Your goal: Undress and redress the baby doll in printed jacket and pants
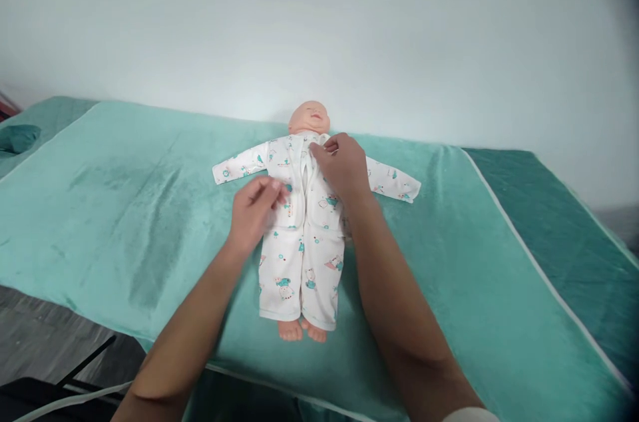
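A baby doll [310, 117] lies on its back, arms spread and feet toward me. It wears a white printed jacket [327, 199] and matching trousers [282, 275]. The jacket's two front edges lie almost side by side down the chest, with a narrow gap between them. At the collar, my right hand [345, 166] has its thumb and forefinger closed on the edge of the jacket. My left hand [255, 212] is over the jacket's lower left side, fingers loosely curled and slightly blurred, with nothing visible in them. Whether its fingertips touch the fabric is unclear.
A green plush cover [124, 209] with white piping lies under the doll. Behind it rises a pale wall [319, 22]. At the lower left are the grey floor [30, 322], a black frame [84, 365] and a white cable [74, 399].
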